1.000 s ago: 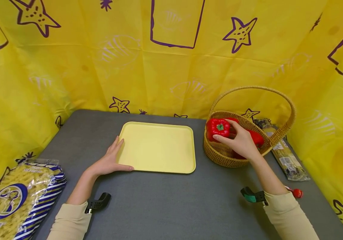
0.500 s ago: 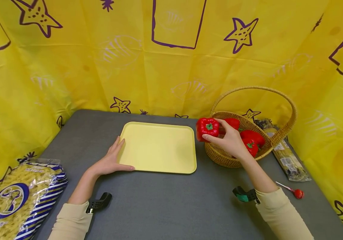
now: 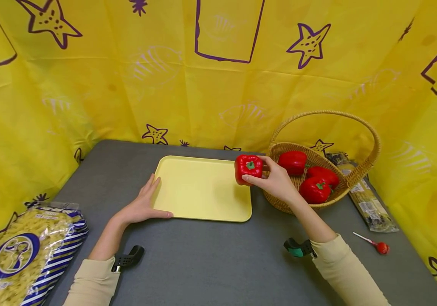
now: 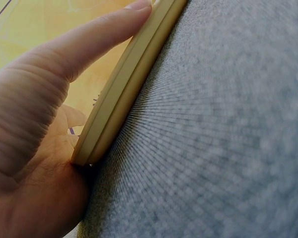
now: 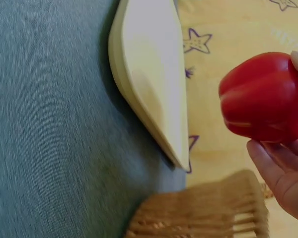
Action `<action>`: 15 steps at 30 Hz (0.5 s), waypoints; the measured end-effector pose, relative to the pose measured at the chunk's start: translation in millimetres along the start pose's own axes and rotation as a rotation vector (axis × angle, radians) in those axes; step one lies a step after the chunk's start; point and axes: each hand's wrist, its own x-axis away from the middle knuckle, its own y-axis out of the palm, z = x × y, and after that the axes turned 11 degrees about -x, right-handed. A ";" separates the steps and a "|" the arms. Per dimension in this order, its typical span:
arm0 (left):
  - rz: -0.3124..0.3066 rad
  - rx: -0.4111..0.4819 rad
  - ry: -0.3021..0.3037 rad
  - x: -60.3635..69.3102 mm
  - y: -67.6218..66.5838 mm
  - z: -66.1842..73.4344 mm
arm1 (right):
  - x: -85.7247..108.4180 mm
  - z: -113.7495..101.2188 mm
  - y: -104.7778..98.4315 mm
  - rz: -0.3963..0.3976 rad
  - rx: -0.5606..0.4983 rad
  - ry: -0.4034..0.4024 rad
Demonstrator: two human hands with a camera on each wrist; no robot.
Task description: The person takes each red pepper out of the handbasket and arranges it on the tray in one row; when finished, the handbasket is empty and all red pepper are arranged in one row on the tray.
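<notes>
Held by its sides in my right hand (image 3: 277,180), a red bell pepper (image 3: 247,170) hangs above the right end of a pale yellow tray (image 3: 199,187). The right wrist view has the bell pepper (image 5: 263,99) between thumb and fingers, apart from the tray (image 5: 154,59). My left hand (image 3: 137,208) rests at the tray's near left corner, fingers spread along the left rim and thumb on the front rim. The left wrist view shows the thumb touching the tray edge (image 4: 111,106). Right of the tray, a wicker basket (image 3: 278,203) contains more red bell peppers (image 3: 315,190).
A large bag of pasta (image 3: 31,255) lies at the left table edge. A long clear packet (image 3: 371,206) lies behind and right of the basket, whose tall handle (image 3: 329,112) arches upward. A red lollipop (image 3: 382,247) lies at the right. Yellow cloth (image 3: 210,93) hangs behind the grey table.
My right hand has carried the bell pepper left, out of the basket and over the tray's right end. The peppers left in the basket and the lollipop show more fully. My left hand stays put.
</notes>
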 end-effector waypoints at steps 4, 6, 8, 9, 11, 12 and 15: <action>0.002 0.004 0.004 -0.1 0.7 0.4 | -2.9 0.4 12.0 -0.022 -0.013 -0.012; 0.002 0.002 0.002 0.0 0.8 0.9 | -4.2 1.1 17.7 -0.034 -0.020 -0.019; 0.002 -0.001 0.001 0.5 0.5 1.6 | -5.8 2.1 23.2 -0.044 -0.018 -0.026; 0.002 0.001 0.003 0.7 0.2 2.1 | -6.6 2.5 25.7 -0.048 -0.016 -0.029; 0.003 0.002 0.003 1.2 -0.5 2.5 | -7.9 3.1 30.7 -0.052 -0.019 -0.028; 0.004 0.002 0.003 1.5 -0.7 2.7 | -8.5 3.4 33.1 -0.056 -0.022 -0.026; 0.006 0.006 0.008 1.7 -1.0 2.7 | -9.7 3.3 40.3 -0.064 -0.029 -0.014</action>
